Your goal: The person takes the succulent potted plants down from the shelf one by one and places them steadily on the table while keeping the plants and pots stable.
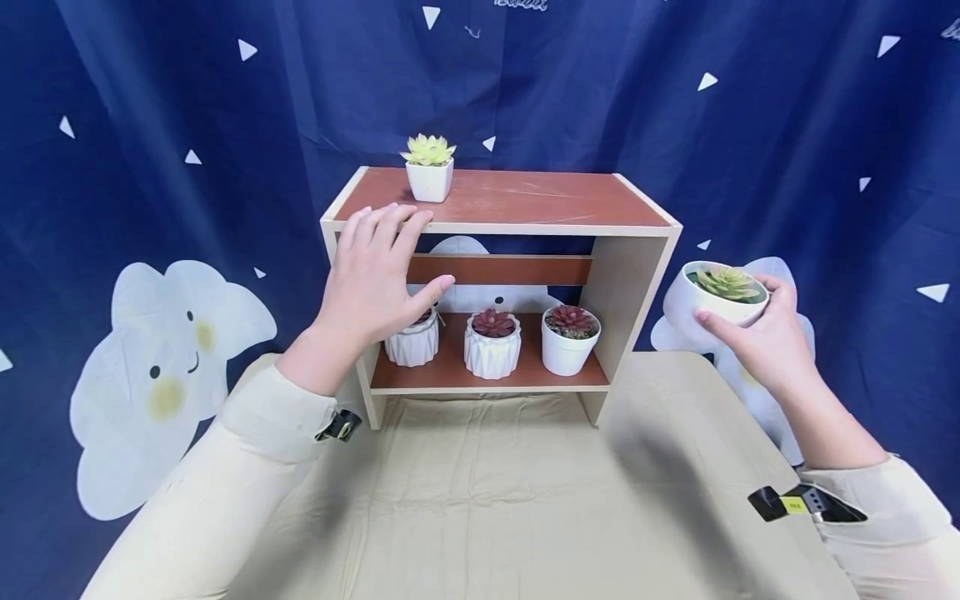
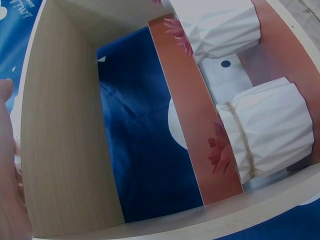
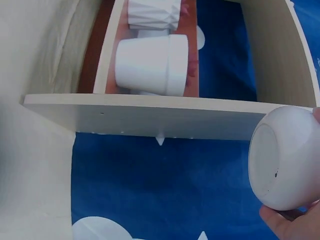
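Note:
A round white pot with a green succulent (image 1: pixel 723 284) is in my right hand (image 1: pixel 772 337), thumb on its near side and fingers round the far side, held in the air right of the shelf. In the right wrist view the pot's pale underside (image 3: pixel 265 159) shows. My left hand (image 1: pixel 375 271), fingers extended and thumb spread, is at the left front edge of the shelf's top board (image 1: pixel 525 200); whether it touches is unclear. Just behind its fingertips stands a square white pot with a yellow-green succulent (image 1: pixel 429 171). Nothing is gripped by the left hand.
On the lower board stand three white pots with dark red succulents: a left pot (image 1: pixel 412 343) partly behind my left hand, a ribbed middle pot (image 1: pixel 492 350) and a smooth right pot (image 1: pixel 570 343). A beige cloth (image 1: pixel 487 500) covers the table. A blue curtain (image 1: pixel 300 100) hangs behind.

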Demonstrator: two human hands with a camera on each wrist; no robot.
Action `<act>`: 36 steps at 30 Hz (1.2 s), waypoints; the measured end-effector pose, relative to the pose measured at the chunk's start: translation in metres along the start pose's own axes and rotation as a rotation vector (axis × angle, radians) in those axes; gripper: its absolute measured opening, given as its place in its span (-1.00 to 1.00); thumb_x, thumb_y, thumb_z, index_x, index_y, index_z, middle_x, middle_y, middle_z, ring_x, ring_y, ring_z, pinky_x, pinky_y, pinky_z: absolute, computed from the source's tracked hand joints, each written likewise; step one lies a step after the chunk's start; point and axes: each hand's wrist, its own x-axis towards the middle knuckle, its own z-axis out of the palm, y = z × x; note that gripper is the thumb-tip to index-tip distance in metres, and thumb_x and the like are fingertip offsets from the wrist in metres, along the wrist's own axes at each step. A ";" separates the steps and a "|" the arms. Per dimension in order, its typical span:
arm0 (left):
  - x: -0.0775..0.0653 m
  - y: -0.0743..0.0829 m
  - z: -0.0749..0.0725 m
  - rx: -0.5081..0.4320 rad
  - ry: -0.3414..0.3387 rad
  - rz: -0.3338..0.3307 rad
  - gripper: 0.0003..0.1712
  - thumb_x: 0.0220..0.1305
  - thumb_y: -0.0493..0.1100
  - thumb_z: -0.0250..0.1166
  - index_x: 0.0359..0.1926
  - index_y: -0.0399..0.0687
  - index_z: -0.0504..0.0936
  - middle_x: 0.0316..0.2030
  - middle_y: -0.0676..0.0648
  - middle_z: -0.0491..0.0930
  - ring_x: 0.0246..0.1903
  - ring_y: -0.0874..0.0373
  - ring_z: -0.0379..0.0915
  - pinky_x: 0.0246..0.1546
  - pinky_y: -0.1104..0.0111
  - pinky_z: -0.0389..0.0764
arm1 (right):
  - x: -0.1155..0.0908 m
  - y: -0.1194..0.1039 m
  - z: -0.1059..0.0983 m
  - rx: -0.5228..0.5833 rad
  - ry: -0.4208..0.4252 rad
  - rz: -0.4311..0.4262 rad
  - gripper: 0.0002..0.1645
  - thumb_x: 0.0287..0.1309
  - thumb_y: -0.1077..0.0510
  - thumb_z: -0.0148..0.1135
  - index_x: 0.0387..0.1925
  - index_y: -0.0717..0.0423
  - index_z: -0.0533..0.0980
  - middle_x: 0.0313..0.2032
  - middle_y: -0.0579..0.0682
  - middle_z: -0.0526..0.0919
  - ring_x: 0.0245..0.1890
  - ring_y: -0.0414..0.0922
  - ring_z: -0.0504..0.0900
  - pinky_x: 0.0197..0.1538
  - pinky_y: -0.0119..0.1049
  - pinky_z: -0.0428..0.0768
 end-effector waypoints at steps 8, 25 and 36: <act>0.000 0.000 0.000 -0.006 0.019 0.014 -0.05 0.22 0.48 0.04 0.42 -0.05 0.31 0.33 -0.19 0.33 0.33 -0.18 0.18 0.43 0.03 -0.02 | 0.001 0.009 0.008 -0.012 -0.051 0.024 0.17 0.16 -0.17 0.35 0.46 0.28 -0.12 0.26 0.47 0.28 0.17 0.30 0.34 0.02 -0.11 0.29; 0.000 0.000 0.000 0.003 0.027 0.020 -0.04 0.22 0.49 0.03 0.41 -0.05 0.30 0.32 -0.20 0.33 0.32 -0.18 0.18 0.42 0.02 0.00 | 0.000 0.031 0.033 -0.014 -0.107 0.050 0.25 0.11 -0.17 0.40 0.46 0.36 -0.14 0.24 0.57 0.26 0.16 0.37 0.34 0.11 0.20 0.30; -0.001 0.000 0.001 0.007 0.019 0.017 -0.03 0.22 0.50 0.02 0.42 -0.05 0.29 0.33 -0.20 0.32 0.33 -0.17 0.17 0.43 0.02 -0.01 | -0.002 0.046 0.050 -0.045 -0.126 0.071 0.26 0.07 -0.17 0.44 0.43 0.40 -0.11 0.19 0.55 0.30 0.10 0.36 0.41 0.06 0.16 0.38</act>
